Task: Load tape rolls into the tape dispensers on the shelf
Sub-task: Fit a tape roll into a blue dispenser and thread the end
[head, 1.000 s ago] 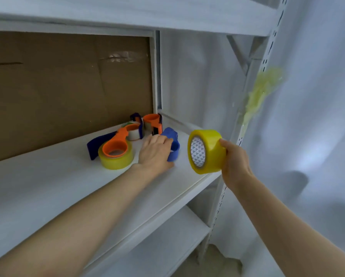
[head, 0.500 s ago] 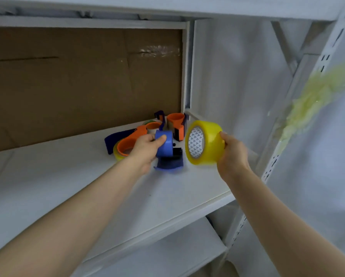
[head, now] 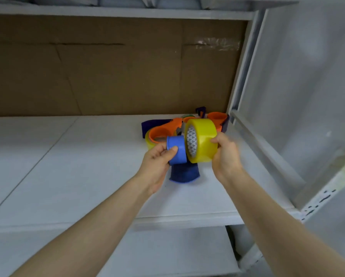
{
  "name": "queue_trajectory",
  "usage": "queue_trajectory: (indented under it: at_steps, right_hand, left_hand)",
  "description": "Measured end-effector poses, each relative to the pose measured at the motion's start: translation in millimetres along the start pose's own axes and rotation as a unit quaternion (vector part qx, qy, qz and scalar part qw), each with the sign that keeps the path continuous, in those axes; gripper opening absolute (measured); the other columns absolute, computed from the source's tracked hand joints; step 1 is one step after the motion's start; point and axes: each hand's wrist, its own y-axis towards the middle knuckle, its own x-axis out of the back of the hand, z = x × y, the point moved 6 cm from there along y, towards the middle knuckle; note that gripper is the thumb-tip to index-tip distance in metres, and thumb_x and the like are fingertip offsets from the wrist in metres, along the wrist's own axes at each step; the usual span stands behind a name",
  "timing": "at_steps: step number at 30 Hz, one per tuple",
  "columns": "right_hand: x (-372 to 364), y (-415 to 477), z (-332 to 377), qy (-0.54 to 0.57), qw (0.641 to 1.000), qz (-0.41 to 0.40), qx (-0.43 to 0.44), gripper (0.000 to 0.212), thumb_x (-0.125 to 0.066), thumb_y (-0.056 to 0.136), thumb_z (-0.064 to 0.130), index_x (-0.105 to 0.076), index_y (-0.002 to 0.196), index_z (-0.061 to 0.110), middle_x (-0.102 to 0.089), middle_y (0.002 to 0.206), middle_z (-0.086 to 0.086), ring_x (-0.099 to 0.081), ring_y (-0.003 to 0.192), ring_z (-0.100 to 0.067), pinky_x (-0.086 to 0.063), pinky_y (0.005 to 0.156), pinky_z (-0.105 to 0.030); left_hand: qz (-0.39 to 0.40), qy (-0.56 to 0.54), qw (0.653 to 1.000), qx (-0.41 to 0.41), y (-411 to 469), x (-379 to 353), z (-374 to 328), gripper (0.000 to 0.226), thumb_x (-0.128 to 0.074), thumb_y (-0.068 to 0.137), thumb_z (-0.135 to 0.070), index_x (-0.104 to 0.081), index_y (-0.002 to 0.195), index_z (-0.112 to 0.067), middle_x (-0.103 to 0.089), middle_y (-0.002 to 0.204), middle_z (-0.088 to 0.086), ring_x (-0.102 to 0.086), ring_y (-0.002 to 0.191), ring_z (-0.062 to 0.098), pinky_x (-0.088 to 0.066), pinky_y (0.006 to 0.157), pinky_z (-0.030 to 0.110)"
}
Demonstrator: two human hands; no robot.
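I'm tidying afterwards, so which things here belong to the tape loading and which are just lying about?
Job: yellow tape roll in the right hand; blue dispenser in the left hand; orange dispensers on the shelf.
Lying about: cardboard backing; tape patch on it.

No word, number, brand or sign can be read anywhere in the view. The only marking is a print of small grey triangles on the white inner core of the yellow tape roll [head: 201, 140], and no letters can be made out in it.
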Motion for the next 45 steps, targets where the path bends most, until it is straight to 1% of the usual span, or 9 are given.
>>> queue_trajectory:
  at_steps: [6,11,15,25,28,31,35,40,45]
  right_hand:
    - [0,-14,-8,-0.045,0.992,0.114,0.038,0.04,-0.043,0.052,0.006,-0.065,0.086,0.011,-0.06,0.083,-0.012,-0.054,0.08,-0.028,-0.043,0.069,-0.033]
    - [4,-19,-16,-0.101,0.98,0.168,0.021,0.076,-0.049,0.051,-0.005,-0.053,0.127,0.006,-0.065,0.112,-0.011,-0.063,0.099,-0.021,-0.055,0.065,-0.02]
    - [2,-23,-11,-0.09,0.977,0.193,-0.008,0.061,-0.055,0.076,-0.016,-0.047,0.134,0.004,-0.062,0.121,-0.012,-0.061,0.109,-0.024,-0.056,0.08,-0.026]
    - [2,-18,-14,0.016,0.989,0.031,-0.146,0.035,-0.058,0.09,0.01,-0.055,0.123,0.0,-0.065,0.105,-0.015,-0.064,0.082,-0.023,-0.053,0.064,-0.035]
    - [-8,-24,-21,-0.017,0.985,0.012,-0.174,0.022,-0.061,0.089,0.026,-0.064,0.106,0.012,-0.068,0.103,-0.014,-0.065,0.085,-0.028,-0.055,0.075,-0.044]
    - [-6,-28,-20,-0.088,0.985,0.001,-0.145,0.024,-0.052,0.092,0.042,-0.058,0.08,0.022,-0.062,0.074,0.0,-0.058,0.066,-0.013,-0.049,0.056,-0.027]
    - [-8,-37,-26,-0.112,0.98,0.062,-0.154,0.027,-0.047,0.095,0.036,-0.061,0.11,0.019,-0.064,0.084,-0.001,-0.059,0.074,-0.011,-0.046,0.06,-0.024]
    - [-8,-43,-19,-0.209,0.96,0.169,-0.084,0.032,-0.049,0.096,0.016,-0.058,0.125,0.023,-0.067,0.112,-0.003,-0.061,0.105,-0.02,-0.051,0.092,-0.036]
    - [0,-40,-15,-0.311,0.934,0.179,-0.002,0.058,-0.067,0.085,0.017,-0.042,0.138,0.012,-0.062,0.091,0.002,-0.064,0.094,-0.021,-0.054,0.086,-0.034]
  left_hand:
    - [-0.028,0.021,0.999,-0.004,-11,-1,12,0.017,-0.051,0.091,-0.001,-0.063,0.101,-0.007,-0.066,0.099,0.011,-0.061,0.094,0.021,-0.048,0.09,0.029]
    - [-0.042,0.006,0.999,0.005,-9,-5,11,0.022,-0.049,0.091,-0.001,-0.06,0.11,-0.005,-0.066,0.101,0.007,-0.061,0.094,0.019,-0.049,0.085,0.025]
    - [-0.05,0.011,0.999,0.006,-6,-4,6,0.022,-0.048,0.093,-0.003,-0.059,0.112,-0.005,-0.065,0.103,0.009,-0.06,0.095,0.02,-0.048,0.085,0.026]
    - [-0.03,0.017,0.999,0.023,-12,-22,10,0.02,-0.043,0.096,-0.017,-0.064,0.097,-0.018,-0.068,0.103,0.007,-0.064,0.097,0.019,-0.049,0.09,0.034]
    - [0.013,0.011,1.0,0.012,-15,-31,8,0.018,-0.049,0.09,-0.01,-0.065,0.094,-0.018,-0.073,0.082,-0.004,-0.068,0.077,0.009,-0.055,0.07,0.022]
    - [0.042,0.044,0.998,-0.003,-20,-34,6,0.034,-0.055,0.079,0.011,-0.063,0.103,-0.012,-0.073,0.084,-0.002,-0.068,0.078,0.01,-0.055,0.068,0.019]
    - [0.03,0.077,0.996,-0.02,-25,-30,6,0.043,-0.065,0.076,0.01,-0.06,0.109,-0.018,-0.073,0.093,-0.003,-0.069,0.089,0.012,-0.057,0.077,0.025]
    - [0.018,0.099,0.995,-0.013,-28,-19,8,0.043,-0.069,0.08,-0.004,-0.055,0.12,-0.01,-0.068,0.111,0.009,-0.064,0.105,0.024,-0.052,0.089,0.035]
    - [0.038,0.089,0.995,0.001,-29,-13,17,0.051,-0.072,0.071,-0.009,-0.053,0.118,-0.012,-0.068,0.103,0.001,-0.064,0.099,0.019,-0.05,0.09,0.035]
